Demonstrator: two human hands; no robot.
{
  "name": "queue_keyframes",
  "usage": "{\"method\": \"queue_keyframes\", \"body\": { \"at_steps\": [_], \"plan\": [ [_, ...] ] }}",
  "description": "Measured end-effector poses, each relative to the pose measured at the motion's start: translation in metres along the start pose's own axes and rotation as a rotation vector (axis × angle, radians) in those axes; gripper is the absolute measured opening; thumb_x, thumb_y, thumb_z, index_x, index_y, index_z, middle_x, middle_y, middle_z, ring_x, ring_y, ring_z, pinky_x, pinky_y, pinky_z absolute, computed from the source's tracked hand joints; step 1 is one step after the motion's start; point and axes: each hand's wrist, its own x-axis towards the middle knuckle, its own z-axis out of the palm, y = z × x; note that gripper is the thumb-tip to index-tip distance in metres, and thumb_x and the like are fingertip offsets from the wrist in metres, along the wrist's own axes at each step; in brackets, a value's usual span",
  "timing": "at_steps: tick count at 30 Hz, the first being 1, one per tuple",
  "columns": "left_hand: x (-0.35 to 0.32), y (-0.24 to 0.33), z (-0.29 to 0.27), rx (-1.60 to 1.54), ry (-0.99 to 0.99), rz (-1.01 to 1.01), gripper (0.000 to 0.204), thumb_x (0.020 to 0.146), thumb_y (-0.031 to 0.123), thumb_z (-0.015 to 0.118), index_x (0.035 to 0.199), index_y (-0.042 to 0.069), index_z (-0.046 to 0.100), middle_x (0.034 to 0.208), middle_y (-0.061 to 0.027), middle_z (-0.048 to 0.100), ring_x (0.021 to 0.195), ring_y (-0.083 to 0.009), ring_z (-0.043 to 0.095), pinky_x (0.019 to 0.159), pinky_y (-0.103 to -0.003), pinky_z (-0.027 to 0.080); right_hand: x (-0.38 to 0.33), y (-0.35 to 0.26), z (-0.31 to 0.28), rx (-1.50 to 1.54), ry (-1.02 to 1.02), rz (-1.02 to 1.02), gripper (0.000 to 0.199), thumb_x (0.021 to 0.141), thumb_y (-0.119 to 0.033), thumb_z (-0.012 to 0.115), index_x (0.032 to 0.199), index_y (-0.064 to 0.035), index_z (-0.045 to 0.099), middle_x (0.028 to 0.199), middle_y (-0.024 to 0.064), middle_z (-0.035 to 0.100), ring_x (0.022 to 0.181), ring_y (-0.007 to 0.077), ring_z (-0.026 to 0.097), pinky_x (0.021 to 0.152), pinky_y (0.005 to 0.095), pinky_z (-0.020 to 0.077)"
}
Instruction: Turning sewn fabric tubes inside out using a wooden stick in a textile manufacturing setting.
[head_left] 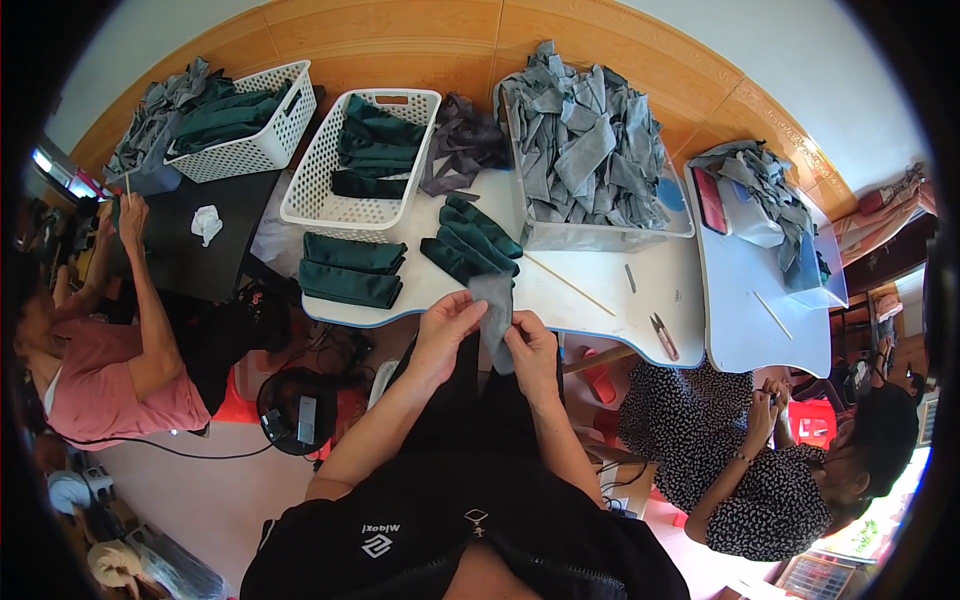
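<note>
Between my hands, just off the table's front edge, hangs a grey fabric strip (495, 318). My left hand (446, 330) pinches its upper left side with thumb and fingers. On the strip's right edge, lower down, my right hand (531, 352) is closed. Right behind the strip lies a fanned pile of dark green velvet strips (470, 240). Another stack of green strips (352, 270) sits at the table's front left. A thin wooden stick (570, 283) lies to the right of the fanned pile.
A white basket (297, 208) holds more green strips. Behind stands a clear bin (590, 238) heaped with grey strips (585, 140). Thread snips (664, 338) rest at the white table's (620, 310) front right. People sit working on both sides. A fan (297, 410) stands low at left.
</note>
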Motion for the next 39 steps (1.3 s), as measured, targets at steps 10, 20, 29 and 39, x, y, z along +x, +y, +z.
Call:
{"method": "queue_keyframes", "body": {
  "at_steps": [10, 20, 29, 39],
  "plan": [
    [-0.024, -0.005, 0.038, -0.218, -0.065, -0.332, 0.039, 0.121, 0.014, 0.096, 0.155, 0.003, 0.081, 0.146, -0.0085, 0.089, 0.129, -0.0231, 0.087, 0.115, -0.045, 0.071, -0.007, 0.042, -0.006, 0.115, -0.03, 0.282, 0.019, 0.121, -0.001, 0.079, 0.138, -0.0011, 0.089, 0.11, 0.0017, 0.082, 0.097, 0.007, 0.072, 0.088, 0.028, 0.0583],
    [-0.004, -0.004, 0.022, -0.147, -0.057, -0.229, 0.031, 0.123, 0.019, 0.095, 0.148, 0.005, 0.081, 0.136, -0.0064, 0.09, 0.118, -0.0188, 0.088, 0.107, -0.043, 0.074, -0.009, 0.029, -0.01, 0.187, -0.048, 0.25, 0.015, 0.118, 0.002, 0.08, 0.13, -0.0009, 0.089, 0.113, 0.0007, 0.079, 0.096, 0.0057, 0.067, 0.087, 0.0288, 0.0562],
    [-0.01, -0.013, 0.02, -0.362, -0.013, -0.261, 0.034, 0.122, 0.008, 0.093, 0.153, 0.005, 0.079, 0.14, -0.0076, 0.09, 0.125, -0.0196, 0.088, 0.114, -0.043, 0.071, -0.01, 0.022, 0.0, 0.081, -0.044, 0.153, 0.024, 0.111, 0.002, 0.079, 0.135, -0.0025, 0.08, 0.112, 0.0005, 0.076, 0.097, 0.0088, 0.068, 0.086, 0.0312, 0.0574],
    [-0.019, -0.023, 0.02, -0.281, -0.085, -0.374, 0.038, 0.119, 0.006, 0.095, 0.155, 0.006, 0.081, 0.145, -0.0083, 0.089, 0.129, -0.0211, 0.088, 0.117, -0.042, 0.071, -0.013, 0.034, -0.002, 0.199, -0.091, 0.245, 0.04, 0.109, 0.007, 0.073, 0.146, -0.0012, 0.086, 0.13, 0.0063, 0.076, 0.116, 0.0186, 0.073, 0.105, 0.0344, 0.0599]
  ]
}}
